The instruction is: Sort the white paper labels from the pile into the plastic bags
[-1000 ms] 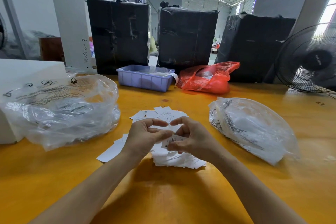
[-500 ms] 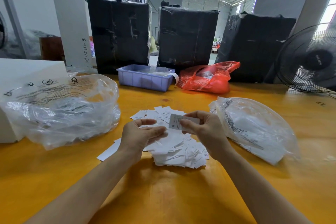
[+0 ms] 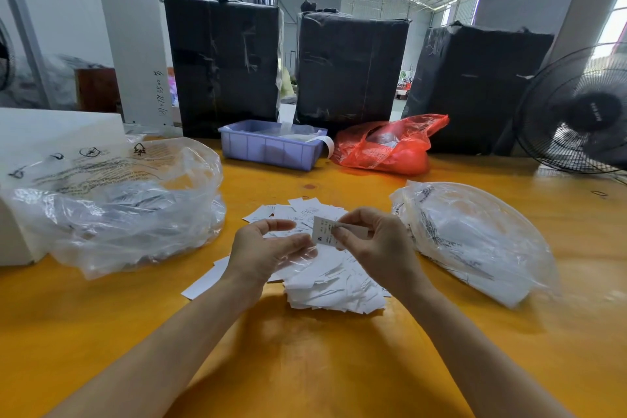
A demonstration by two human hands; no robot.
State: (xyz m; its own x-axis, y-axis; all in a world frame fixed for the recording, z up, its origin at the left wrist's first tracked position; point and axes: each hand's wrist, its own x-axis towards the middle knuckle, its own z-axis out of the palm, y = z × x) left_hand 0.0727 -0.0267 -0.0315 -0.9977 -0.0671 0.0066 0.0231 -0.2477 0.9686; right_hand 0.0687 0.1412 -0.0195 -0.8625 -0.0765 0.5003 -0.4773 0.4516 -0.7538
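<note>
— See that? The label (image 3: 324,231) has come up off the pile (image 3: 334,285). A second ago both hands were bunched low over the heap, fiddling one loose. Now the right hand (image 3: 376,248) has it pinched between thumb and fingertips, lifted clear and turned so the print faces the person.

— And the left hand (image 3: 264,251)?

— Let go. It's hanging just beside the label, palm up, fingers loosely spread, holding nothing. I think there's a bit of clear film lying under its fingertips, but the glare is too strong to swear to it.

— So one label's separated. Which bag does it go to?

— That's what's being read, I'd say. There's an "M" near its lower edge, probably the size it's sorted by. The clear bag on the right (image 3: 475,241) lies just beside that hand, flat on the worktop (image 3: 305,366), with white showing through it. The clear bag on the left (image 3: 112,207) is puffed up, farther from the label.

— Much left to do?

— Plenty. The heap's thick, with loose labels fanned out behind it. Beyond that there's the blue tray (image 3: 271,146), a red bag (image 3: 390,146), the black-wrapped bales (image 3: 349,64) and a fan (image 3: 576,112), none in play.
</note>
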